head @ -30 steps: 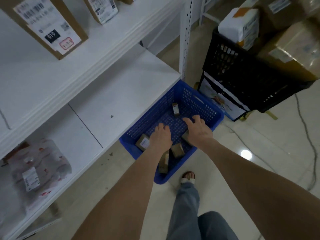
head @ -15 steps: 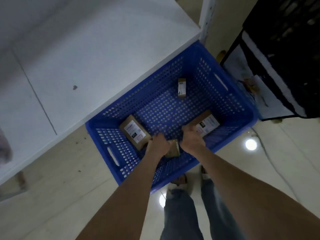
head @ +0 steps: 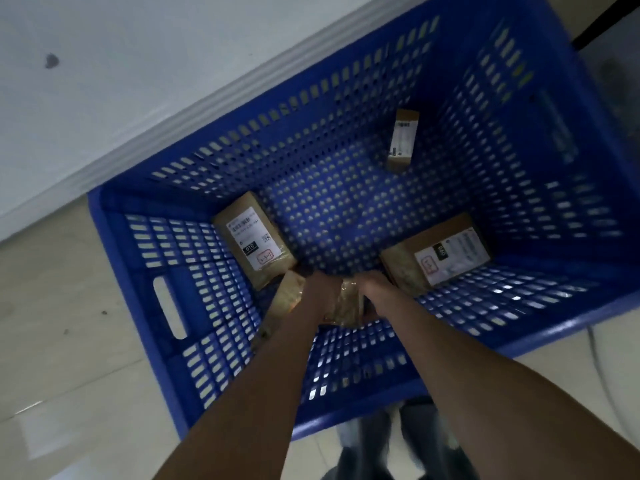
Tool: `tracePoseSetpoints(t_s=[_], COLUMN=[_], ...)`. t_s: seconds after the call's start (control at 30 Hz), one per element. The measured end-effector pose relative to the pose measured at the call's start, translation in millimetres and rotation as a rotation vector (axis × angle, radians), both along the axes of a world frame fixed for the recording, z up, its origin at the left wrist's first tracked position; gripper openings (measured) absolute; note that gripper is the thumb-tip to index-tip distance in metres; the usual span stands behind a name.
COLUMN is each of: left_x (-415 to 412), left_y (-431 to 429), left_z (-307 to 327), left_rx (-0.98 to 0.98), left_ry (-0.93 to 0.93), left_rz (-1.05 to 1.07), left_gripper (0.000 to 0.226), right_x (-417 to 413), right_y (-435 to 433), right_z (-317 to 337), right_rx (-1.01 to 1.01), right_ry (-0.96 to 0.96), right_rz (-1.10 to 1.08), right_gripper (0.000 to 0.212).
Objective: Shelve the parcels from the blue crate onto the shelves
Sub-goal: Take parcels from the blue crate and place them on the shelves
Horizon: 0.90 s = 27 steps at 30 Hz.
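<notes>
The blue crate (head: pixel 131 289) stands on the floor below me, holding several small brown cardboard parcels. My left hand (head: pixel 320 289) and my right hand (head: pixel 372 284) reach down to its near wall and together grip a taped brown parcel (head: pixel 346 303) from either side; my fingers are mostly hidden behind it. Another parcel (head: pixel 287 294) leans just left of my left wrist. A labelled parcel (head: pixel 254 242) lies at the left, a larger labelled one (head: pixel 440 252) at the right, and a slim one (head: pixel 401 140) at the far side.
A white shelf board (head: pixel 121 81) runs along the crate's far left side, its edge overhanging the crate rim. Pale floor tiles (head: pixel 62 341) lie to the left. My legs (head: pixel 381 445) stand just behind the crate's near rim.
My head has dropped much closer to the crate. Both hands have gone deeper to the near wall and closed round the taped parcel between them.
</notes>
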State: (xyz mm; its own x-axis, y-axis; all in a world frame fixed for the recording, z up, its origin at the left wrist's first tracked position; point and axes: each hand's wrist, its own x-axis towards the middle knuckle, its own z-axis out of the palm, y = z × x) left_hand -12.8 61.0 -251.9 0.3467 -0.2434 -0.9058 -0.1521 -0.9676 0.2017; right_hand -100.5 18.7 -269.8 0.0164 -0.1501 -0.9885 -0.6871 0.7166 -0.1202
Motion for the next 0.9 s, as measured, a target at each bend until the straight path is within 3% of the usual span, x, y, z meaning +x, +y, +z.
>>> tracePoseSetpoints(t_s=[0.17, 0.3, 0.5, 0.63, 0.73, 0.9], left_x=[9, 17, 36, 47, 55, 65], left_y=[-8, -25, -27, -26, -26, -26], left_z=[0, 80, 195, 288, 361, 470], left_rx=[-0.179, -0.251, -0.326, -0.351, -0.379, -0.429], left_ry=[-0.007, -0.001, -0.099, -0.184, -0.207, -0.155], left_rz=[0.217, 0.28, 0.371, 0.436, 0.402, 0.422], left_gripper=[0.066, 0.042, 0.034, 0.025, 0.039, 0.07], right_x=[6, 8, 18, 25, 28, 40], right_y=[-11, -27, -37, -34, -31, -31], right_z=[6, 60, 189, 291, 364, 474], right_rx=[-0.136, -0.225, -0.278, -0.282, -0.296, -0.43], right_ry=[-0.05, -0.133, -0.25, -0.355, -0.434, -0.504], right_rz=[-0.21, -0.32, -0.462, -0.477, -0.45, -0.402], right_gripper=[0.039, 0.022, 0.008, 0.03, 0.037, 0.025])
